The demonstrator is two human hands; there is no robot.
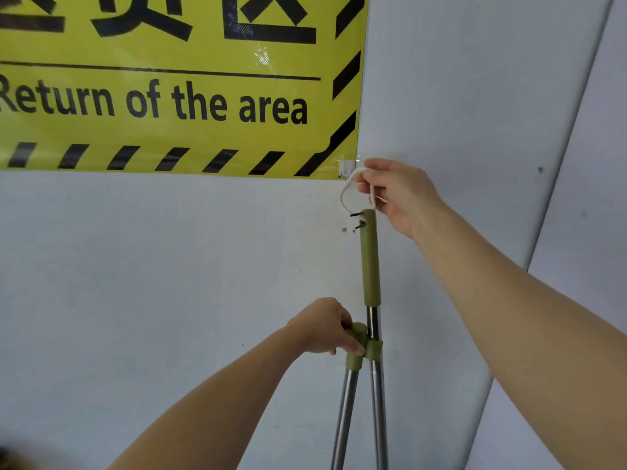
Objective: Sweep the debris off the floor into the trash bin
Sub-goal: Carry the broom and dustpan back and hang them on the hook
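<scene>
My right hand (pixel 400 195), right of centre, has its fingers (pixel 364 188) pinched on the white loop (pixel 345 198) tied to the top of the broom (pixel 369 259). The loop sits right at the clear hook (pixel 346 167) under the lower right corner of the sign (pixel 169 96). I cannot tell whether the cord is caught on the hook or free of it. Lower down, my left hand (pixel 325 329) has its fingers curled round the green top of the dustpan handle (pixel 357 334), which is clipped beside the broom's steel pole.

The risks as I judge them:
- The hook looks stuck on, so pulling sideways with the loop snagged could tear it off the wall (pixel 203 249).
- The cord is thin, so a loose pinch could let it slip.
- My left hand holds only the dustpan handle. If the clip gives, the broom could swing or drop.

Debris, floor and bin are all out of view.
</scene>
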